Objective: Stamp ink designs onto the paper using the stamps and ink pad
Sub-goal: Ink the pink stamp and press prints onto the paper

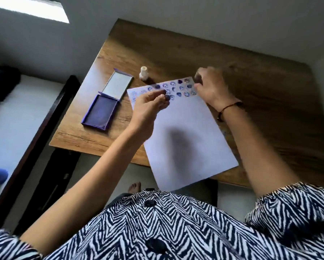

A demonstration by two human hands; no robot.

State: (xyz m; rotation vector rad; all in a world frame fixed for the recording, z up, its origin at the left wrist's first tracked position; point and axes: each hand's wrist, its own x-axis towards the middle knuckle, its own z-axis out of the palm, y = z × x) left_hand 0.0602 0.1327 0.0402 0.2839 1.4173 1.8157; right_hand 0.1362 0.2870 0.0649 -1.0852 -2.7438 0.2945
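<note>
Two hands are over the far end of the paper (185,132), which lies at an angle on the wooden table (251,87) with its near corner hanging past the table edge. I see my left hand (149,107) raised above the sheet, thumb and fingers pinched together around something small and dark at the tips; it looks like a stamp (166,98), though blur keeps me from being sure. My right hand (211,85) sits at the far right corner of the sheet, fingers curled; it is smeared by motion, and I cannot tell whether it grips anything. A dark cord bracelet (228,107) circles that wrist. Rows of blue-purple prints (176,89), rings and solid hearts, run across the top strip of the paper, while the rest is blank apart from a shadow. Left of the sheet the ink pad (101,112) lies open, its purple pad nearest me and its pale lid (118,85) folded back beyond it. A small white stamp handle (143,73) stands upright just beyond the paper's far edge, between lid and right hand.
</note>
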